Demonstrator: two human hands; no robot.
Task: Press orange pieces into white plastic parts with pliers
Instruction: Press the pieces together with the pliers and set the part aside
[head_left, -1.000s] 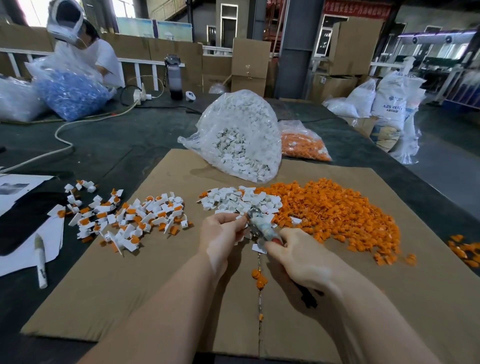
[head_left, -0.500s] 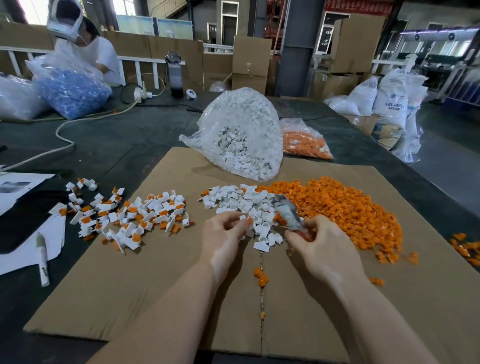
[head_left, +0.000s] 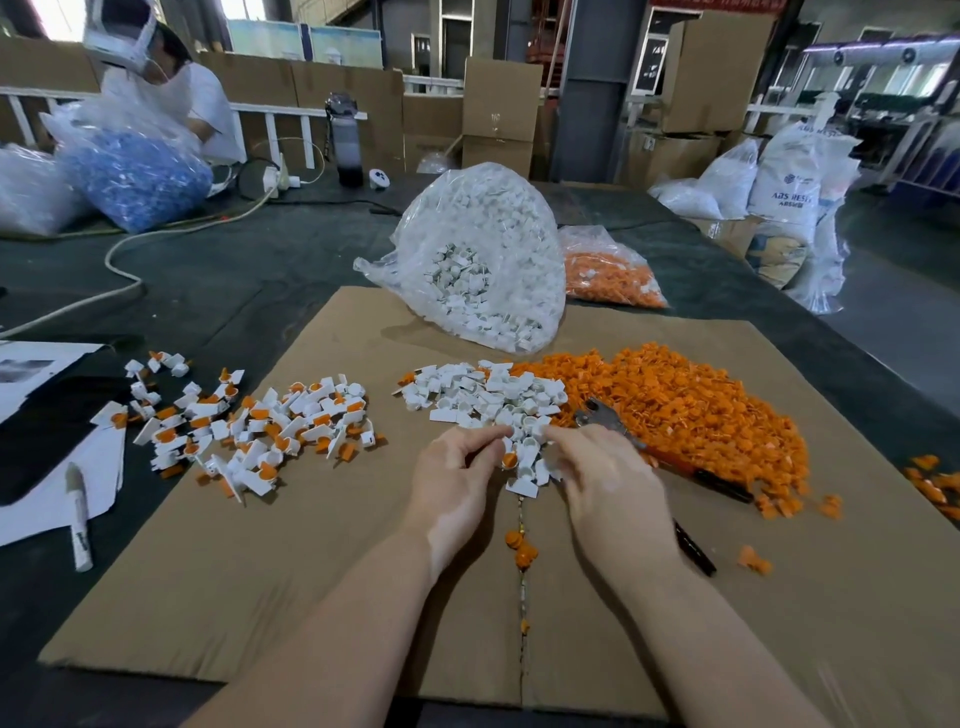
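Behind R hand (head_left: 613, 483) pliers (head_left: 613, 421) half-hidden; L hand (head_left: 457, 478) pinches orange piece (head_left: 510, 459), R grip unclear.

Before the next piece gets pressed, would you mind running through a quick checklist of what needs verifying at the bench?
1. Pliers in hand: not ok; they lie on the orange pile beside the right hand.
2. Orange piece ready: ok; one sits at the left hand's fingertips.
3. White part picked: cannot tell; both hands are at the white pile.
4. Stock within reach: ok.
5. Finished pile kept apart: ok, left on the cardboard.
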